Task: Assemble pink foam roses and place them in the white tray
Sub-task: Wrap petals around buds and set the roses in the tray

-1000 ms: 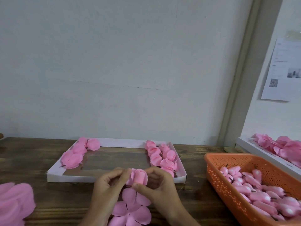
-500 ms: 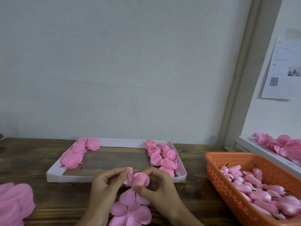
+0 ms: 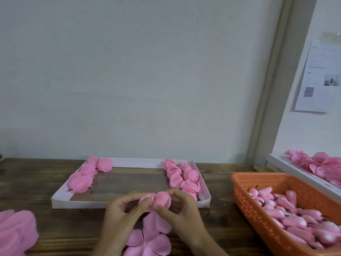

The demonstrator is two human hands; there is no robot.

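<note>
A partly formed pink foam rose (image 3: 160,200) is held just in front of the white tray (image 3: 129,204). My left hand (image 3: 120,217) pinches its left petals, and my right hand (image 3: 180,213) pinches the right side with thumb and fingers curled round it. Flat pink petal pieces (image 3: 149,241) lie on the table under my hands. Finished roses line the tray's right side (image 3: 181,179) and its left side (image 3: 86,174). The tray's middle shows bare brown floor.
An orange perforated basket (image 3: 247,198) with several pink foam buds (image 3: 287,217) stands at the right. A pile of pink petals (image 3: 16,231) lies at the near left. Another white tray with pink petals (image 3: 317,163) sits at the far right, by the wall.
Both hands stay on the rose and have turned it a little; the petals now close tighter around the bud. My fingers have shifted slightly upward toward the tray.
</note>
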